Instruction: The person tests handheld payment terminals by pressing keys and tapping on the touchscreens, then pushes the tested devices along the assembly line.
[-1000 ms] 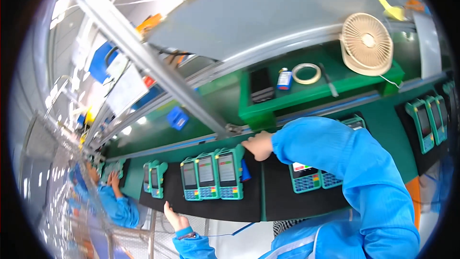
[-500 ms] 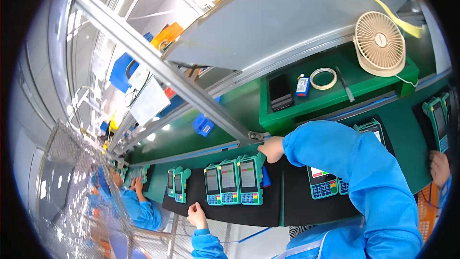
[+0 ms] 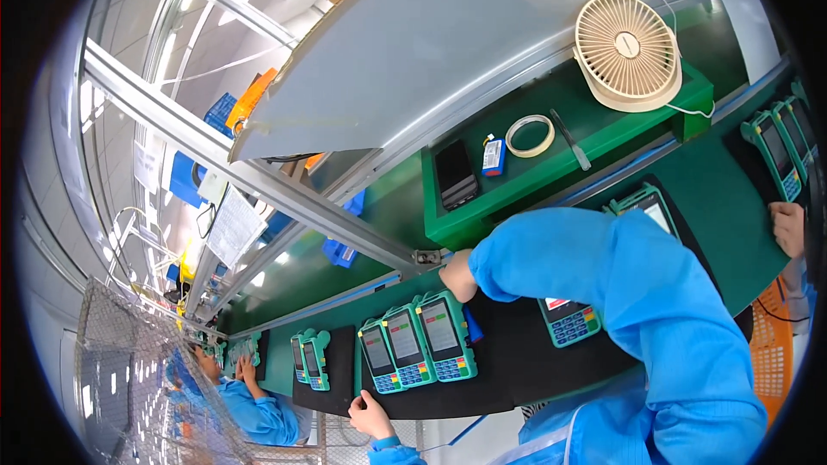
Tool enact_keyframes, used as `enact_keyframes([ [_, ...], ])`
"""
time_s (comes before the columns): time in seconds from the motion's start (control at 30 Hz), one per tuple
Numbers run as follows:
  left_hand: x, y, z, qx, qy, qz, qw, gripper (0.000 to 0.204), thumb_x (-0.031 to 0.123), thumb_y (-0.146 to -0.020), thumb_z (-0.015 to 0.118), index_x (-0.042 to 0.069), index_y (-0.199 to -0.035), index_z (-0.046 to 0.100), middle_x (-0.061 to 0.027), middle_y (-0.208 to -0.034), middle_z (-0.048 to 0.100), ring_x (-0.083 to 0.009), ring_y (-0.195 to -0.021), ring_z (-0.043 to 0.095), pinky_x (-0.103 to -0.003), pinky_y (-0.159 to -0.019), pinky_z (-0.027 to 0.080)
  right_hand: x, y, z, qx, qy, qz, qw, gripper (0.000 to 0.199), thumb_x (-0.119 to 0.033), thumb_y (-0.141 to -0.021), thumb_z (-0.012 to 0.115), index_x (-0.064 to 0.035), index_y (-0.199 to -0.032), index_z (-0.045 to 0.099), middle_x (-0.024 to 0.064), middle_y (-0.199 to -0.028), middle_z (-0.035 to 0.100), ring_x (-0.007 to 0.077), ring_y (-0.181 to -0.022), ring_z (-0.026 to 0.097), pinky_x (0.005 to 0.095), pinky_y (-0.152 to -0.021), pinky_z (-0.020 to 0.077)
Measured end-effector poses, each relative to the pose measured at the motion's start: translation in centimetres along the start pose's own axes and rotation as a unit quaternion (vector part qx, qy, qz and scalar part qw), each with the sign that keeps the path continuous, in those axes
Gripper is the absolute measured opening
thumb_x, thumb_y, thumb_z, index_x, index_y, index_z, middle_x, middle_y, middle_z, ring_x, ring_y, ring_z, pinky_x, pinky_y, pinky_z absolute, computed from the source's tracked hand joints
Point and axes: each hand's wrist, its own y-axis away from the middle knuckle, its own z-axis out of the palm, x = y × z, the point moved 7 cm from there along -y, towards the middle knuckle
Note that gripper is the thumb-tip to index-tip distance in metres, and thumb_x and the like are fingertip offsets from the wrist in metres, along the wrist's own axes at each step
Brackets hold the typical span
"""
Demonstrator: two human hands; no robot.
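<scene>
My left hand (image 3: pixel 370 418) is at the near left corner of a black mat (image 3: pixel 491 383), thumb and fingers pinched on its edge. On this mat stand three green handheld card terminals (image 3: pixel 405 349) side by side, with lit screens and coloured keypads. Reaching across to the left, my right hand (image 3: pixel 459 275) is closed at the mat's far side, beside the top of the rightmost terminal; its fingertips are hidden. A small blue piece (image 3: pixel 473 325) lies right of that terminal. My right sleeve partly covers another terminal (image 3: pixel 568 323) on the mat to the right.
A green shelf (image 3: pixel 439 222) behind bears a dark handheld device (image 3: pixel 455 174), a blue battery (image 3: pixel 493 157), a tape roll (image 3: pixel 530 136) and a beige fan (image 3: pixel 627 47). More terminals (image 3: pixel 310 360) stand at left. A co-worker's hand (image 3: pixel 787 228) is at far right; another person (image 3: pixel 258 409) sits far left.
The mat with three terminals has slid right: a green gap shows at its left, and the gap at its right has closed. Both hands moved with it. The view has shifted too.
</scene>
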Motion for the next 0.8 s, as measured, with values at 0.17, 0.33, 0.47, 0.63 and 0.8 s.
enact_keyframes([
  [0.17,3.6,4.5,-2.1,-0.016,0.062,0.088,0.994,0.032,0.032,-0.081,0.066,0.0,-0.083,0.066,-0.015,-0.083,0.063,-0.0328,-0.08,0.059,-0.042,-0.074,0.046,3.6,4.2,1.5,-0.049,0.04,0.021,0.998,0.049,-0.032,-0.077,0.054,0.0006,-0.114,0.052,0.0229,-0.103,0.063,0.0375,-0.096,0.061,0.0441,-0.082,0.0486],
  [0.33,8.1,9.3,-2.5,-0.12,0.169,0.089,0.974,0.024,0.022,-0.08,0.068,-0.002,-0.084,0.063,-0.0091,-0.076,0.06,-0.0202,-0.065,0.051,-0.033,-0.059,0.041,7.4,12.9,0.6,-0.026,0.014,0.101,0.994,0.048,-0.034,-0.078,0.058,-0.0001,-0.112,0.051,0.0247,-0.101,0.062,0.0402,-0.093,0.061,0.0446,-0.08,0.0488],
  [0.47,10.0,12.3,-2.8,-0.129,0.17,0.199,0.956,0.024,0.02,-0.081,0.068,-0.002,-0.089,0.062,-0.0109,-0.087,0.059,-0.0196,-0.071,0.051,-0.033,-0.062,0.041,10.2,17.2,1.0,-0.035,-0.019,0.136,0.99,0.059,-0.028,-0.076,0.06,-0.0005,-0.126,0.044,0.0243,-0.107,0.06,0.0396,-0.096,0.059,0.0429,-0.084,0.0471],
  [0.63,11.7,11.3,-2.6,-0.214,0.183,0.213,0.936,0.029,0.012,-0.081,0.066,-0.001,-0.105,0.057,-0.0136,-0.101,0.057,-0.0251,-0.092,0.053,-0.034,-0.081,0.042,7.6,21.9,0.6,0.18,-0.007,0.143,0.973,0.064,-0.008,-0.076,0.055,-0.0015,-0.136,0.034,0.0242,-0.131,0.044,0.038,-0.122,0.041,0.0419,-0.099,0.0353],
  [0.8,19.4,16.8,-4.6,-0.299,0.104,0.478,0.819,0.075,0.021,-0.063,0.078,0.007,-0.129,0.044,-0.0191,-0.135,0.036,-0.0374,-0.122,0.032,-0.044,-0.1,0.023,-2.2,26.7,-0.3,0.362,-0.018,0.185,0.913,0.062,-0.006,-0.073,0.06,-0.0024,-0.132,0.042,0.017,-0.116,0.053,0.0351,-0.106,0.05,0.0403,-0.091,0.0364],
])
